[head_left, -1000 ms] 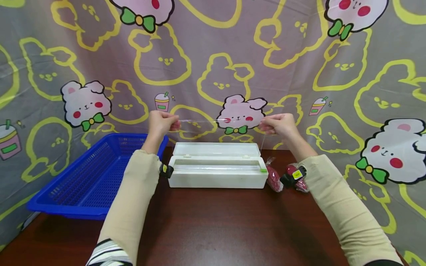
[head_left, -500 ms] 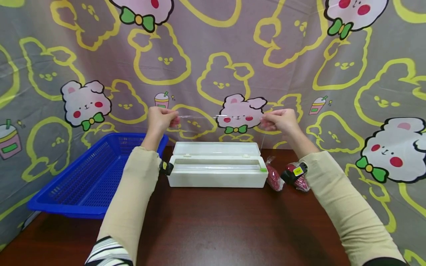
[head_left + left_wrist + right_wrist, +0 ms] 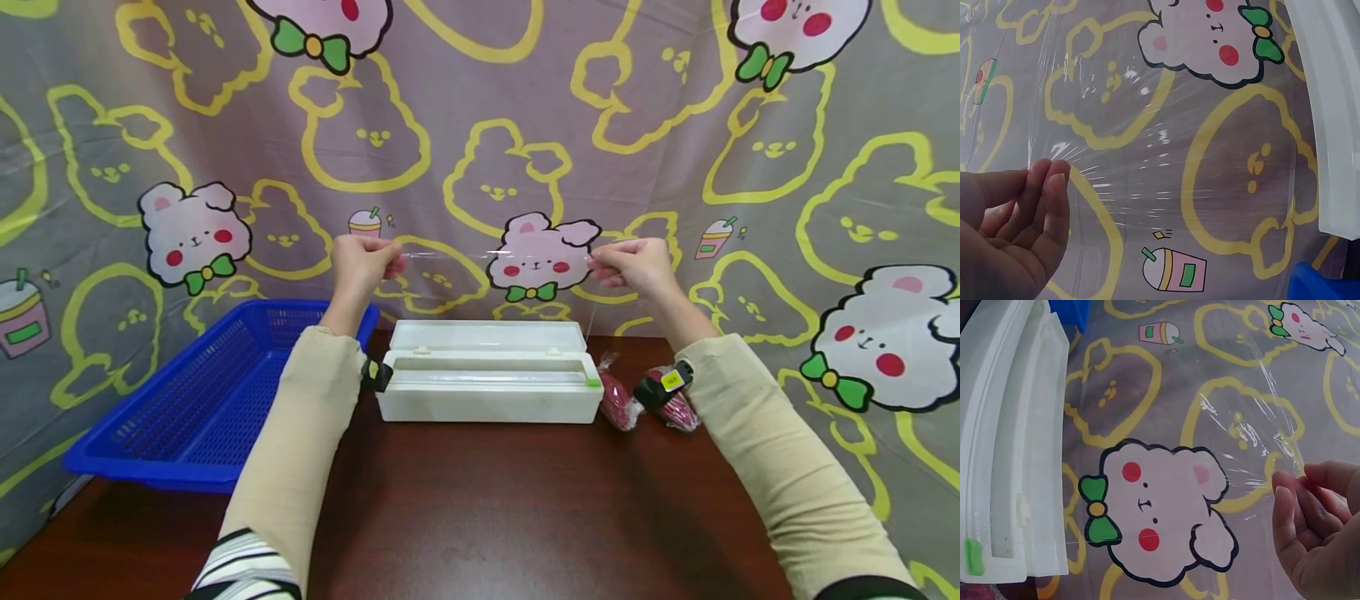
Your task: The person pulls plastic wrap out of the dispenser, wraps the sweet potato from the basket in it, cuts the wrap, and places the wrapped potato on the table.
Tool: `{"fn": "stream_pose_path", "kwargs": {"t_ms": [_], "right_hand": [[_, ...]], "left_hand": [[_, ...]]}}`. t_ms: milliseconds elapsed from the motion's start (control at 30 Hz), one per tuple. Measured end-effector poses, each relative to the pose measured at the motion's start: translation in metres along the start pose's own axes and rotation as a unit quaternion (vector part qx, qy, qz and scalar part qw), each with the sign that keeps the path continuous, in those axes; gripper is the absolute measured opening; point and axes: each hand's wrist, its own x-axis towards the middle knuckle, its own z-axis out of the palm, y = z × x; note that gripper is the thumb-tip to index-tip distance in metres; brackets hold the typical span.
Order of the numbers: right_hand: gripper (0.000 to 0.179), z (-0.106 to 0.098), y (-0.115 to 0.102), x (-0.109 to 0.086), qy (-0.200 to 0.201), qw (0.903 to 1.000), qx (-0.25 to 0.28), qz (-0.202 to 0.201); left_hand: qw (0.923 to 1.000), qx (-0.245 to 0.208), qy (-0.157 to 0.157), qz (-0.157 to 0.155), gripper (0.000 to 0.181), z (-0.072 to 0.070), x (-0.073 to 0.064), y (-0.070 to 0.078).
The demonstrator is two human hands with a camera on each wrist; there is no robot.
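Note:
A clear sheet of plastic wrap [image 3: 480, 254] is stretched between both hands, above and behind a white wrap dispenser box [image 3: 491, 407] whose lid stands open. My left hand [image 3: 363, 260] pinches one corner between thumb and fingertips; in the left wrist view, creases fan out across the plastic wrap [image 3: 1141, 156] from that pinch. At the other corner my right hand [image 3: 636, 267] pinches the film the same way, and the right wrist view shows similar creases beside the fingertips [image 3: 1284, 481]. A green slider [image 3: 594, 384] sits at the box's right end.
A blue plastic basket [image 3: 157, 475] stands at the left of the brown table [image 3: 487, 500]. Two red items in clear wrap, one [image 3: 619, 404] beside the box and another [image 3: 678, 412] partly behind the right wrist camera, lie at the right. A patterned curtain [image 3: 465, 92] hangs behind.
Both hands have risen a little, lifting the stretched plastic wrap with them. The dispenser box, basket and red items have stayed in place.

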Motion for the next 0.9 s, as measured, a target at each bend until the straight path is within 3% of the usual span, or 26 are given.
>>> {"fn": "stream_pose_path", "kwargs": {"t_ms": [900], "right_hand": [[0.006,0.0,-0.008,0.006,0.017,0.9978,0.02,-0.061]], "left_hand": [[0.9992,-0.013,0.019,0.033,0.022,0.001,0.004,0.014]]}}
